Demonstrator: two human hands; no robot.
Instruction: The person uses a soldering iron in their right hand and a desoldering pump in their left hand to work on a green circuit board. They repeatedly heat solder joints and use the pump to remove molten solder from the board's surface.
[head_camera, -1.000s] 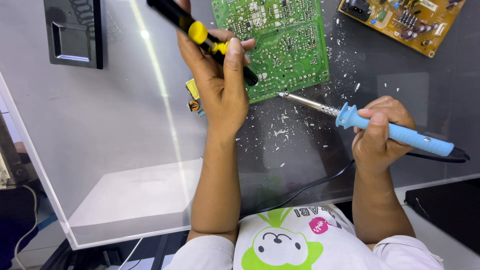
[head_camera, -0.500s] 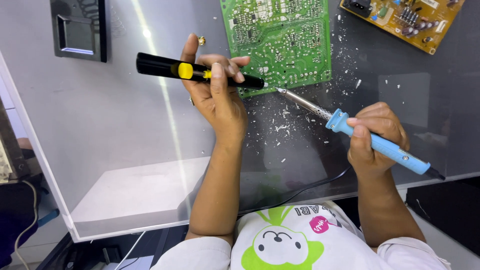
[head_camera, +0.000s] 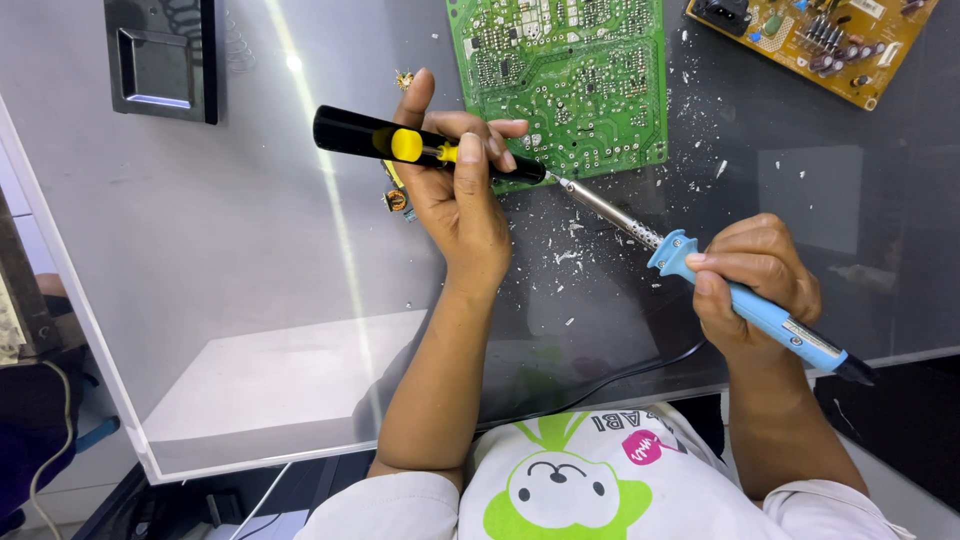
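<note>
My left hand (head_camera: 460, 195) grips a black and yellow desoldering pump (head_camera: 395, 143), held level with its tip pointing right at the lower left corner of a green circuit board (head_camera: 565, 75). My right hand (head_camera: 755, 285) holds a blue-handled soldering iron (head_camera: 700, 270) like a pen. Its metal tip slants up left and meets the pump's nozzle at the board's lower edge. A small copper coil part (head_camera: 397, 200) lies under my left hand.
A yellow-brown circuit board (head_camera: 810, 40) with capacitors lies at the top right. A black framed device (head_camera: 165, 60) sits at the top left. White solder flakes are scattered on the glass-topped table (head_camera: 250, 260). The iron's black cord (head_camera: 620, 375) runs toward me.
My left hand has swung the pump down from a steep tilt to level and brought its nozzle to the board's edge. The soldering iron's tip has moved up left to meet it.
</note>
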